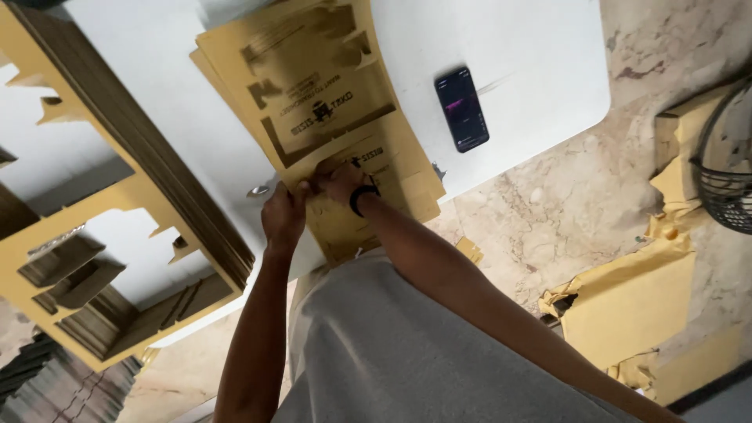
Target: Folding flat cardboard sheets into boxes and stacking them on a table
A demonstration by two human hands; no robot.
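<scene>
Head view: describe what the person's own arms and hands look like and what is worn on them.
Both arms are bare from the hands up to where they leave the picture; no sleeves show on them. The left hand wears nothing visible: no glove, ring or band. The right hand is also ungloved, with a dark band, like a watch strap or bracelet, around its wrist. A grey garment covers the torso.

1 head-worn camera looks steeply down from above the person's chest, close over the white tabletop [540,70], with the pale marble floor [564,204] beyond its edge at right.
</scene>
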